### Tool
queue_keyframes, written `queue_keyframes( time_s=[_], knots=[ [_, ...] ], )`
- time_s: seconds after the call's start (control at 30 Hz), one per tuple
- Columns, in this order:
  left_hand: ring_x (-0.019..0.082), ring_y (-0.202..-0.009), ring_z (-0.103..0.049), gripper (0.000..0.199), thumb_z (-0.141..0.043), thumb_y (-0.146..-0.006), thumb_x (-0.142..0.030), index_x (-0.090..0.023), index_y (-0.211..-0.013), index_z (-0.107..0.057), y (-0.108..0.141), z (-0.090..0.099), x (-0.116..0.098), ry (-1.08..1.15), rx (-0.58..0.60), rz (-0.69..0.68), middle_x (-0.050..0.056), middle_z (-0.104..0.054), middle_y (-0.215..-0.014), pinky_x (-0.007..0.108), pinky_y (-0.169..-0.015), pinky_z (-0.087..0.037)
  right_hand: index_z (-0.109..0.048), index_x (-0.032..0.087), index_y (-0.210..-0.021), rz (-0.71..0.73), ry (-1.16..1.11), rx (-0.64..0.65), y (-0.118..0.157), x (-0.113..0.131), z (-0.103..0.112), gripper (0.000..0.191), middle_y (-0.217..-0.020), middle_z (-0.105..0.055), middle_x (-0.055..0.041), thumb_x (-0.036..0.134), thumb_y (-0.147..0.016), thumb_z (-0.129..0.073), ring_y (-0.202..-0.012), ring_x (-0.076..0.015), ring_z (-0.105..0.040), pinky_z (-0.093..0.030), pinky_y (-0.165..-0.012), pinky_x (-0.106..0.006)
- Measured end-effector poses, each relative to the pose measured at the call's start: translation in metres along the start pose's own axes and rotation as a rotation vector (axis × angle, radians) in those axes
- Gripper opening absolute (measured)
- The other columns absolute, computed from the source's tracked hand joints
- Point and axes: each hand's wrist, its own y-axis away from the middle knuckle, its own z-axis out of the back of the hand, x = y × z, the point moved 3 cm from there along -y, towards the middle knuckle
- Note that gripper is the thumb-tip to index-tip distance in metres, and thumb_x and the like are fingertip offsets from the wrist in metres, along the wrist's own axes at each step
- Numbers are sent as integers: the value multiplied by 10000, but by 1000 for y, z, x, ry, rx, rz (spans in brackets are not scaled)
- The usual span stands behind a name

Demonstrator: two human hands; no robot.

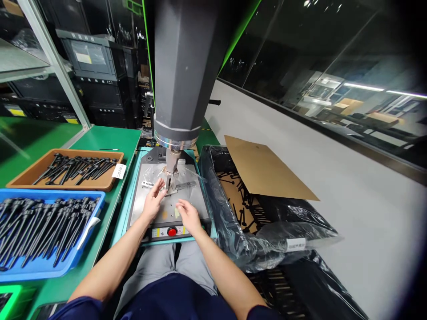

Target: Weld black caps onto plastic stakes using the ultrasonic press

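Beneath the large grey machine head (pixel 182 66), a metal tip comes down onto a small metal fixture (pixel 170 180) on the grey machine plate (pixel 140 202). My left hand (pixel 154 202) is just left of the fixture, fingers apart and pointing up toward it, holding nothing visible. To the lower right of the fixture is my right hand (pixel 189 215), over the plate; its thumb and fingertips come close together, and whether something small is between them is too small to tell. Clear plastic film (pixel 151 171) surrounds the fixture. A red button (pixel 172 231) sits on the machine's front edge.
At left, an orange tray (pixel 110 183) and a blue tray (pixel 71 266) hold several black, long-stemmed parts. At right stands a plastic-lined bin (pixel 223 222) of black parts, partly under a cardboard sheet (pixel 270 171). Dark crates (pixel 93 58) are stacked behind.
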Motion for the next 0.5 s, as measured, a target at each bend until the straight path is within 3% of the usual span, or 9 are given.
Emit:
queue_keyframes(
  time_s=[0.1, 0.23, 0.37, 0.5],
  knots=[
    [268, -1344, -450, 775, -714, -781, -381, -323, -1472, -370, -10, -1, 1, 121, -29, 43, 106, -455, -1484, 409, -1020, -463, -587, 223, -1175, -59, -78, 45, -35, -2, -27, 347, -935, -735, -40, 280, -833, -568, -784, -182, -699, -559, -693, -314],
    [271, -1257, -534, 761, -705, -790, -374, -301, -1468, -368, -21, 1, -6, 198, -113, 99, 125, -476, -1459, 367, -920, -518, -561, 193, -1105, -116, -48, -84, -71, 0, -36, 290, -688, -652, 32, 213, -818, -526, -530, -143, -624, -508, -579, -277],
    [274, -1251, -542, 557, -714, -778, -377, -263, -1301, -559, -27, 1, -20, 194, -158, 72, 110, -439, -1491, 329, -879, -532, -527, 173, -1186, -41, 7, -240, -85, 13, -28, 349, -674, -599, 37, 221, -842, -492, -615, -160, -623, -511, -691, -301],
    [281, -1269, -532, 534, -729, -758, -387, -256, -1256, -590, -26, -3, -32, 159, -125, 11, 112, -452, -1480, 328, -901, -528, -513, 162, -1297, 132, 107, -399, -89, 32, -18, 478, -977, -640, -71, 283, -835, -529, -842, -188, -619, -509, -831, -336]
  ],
)
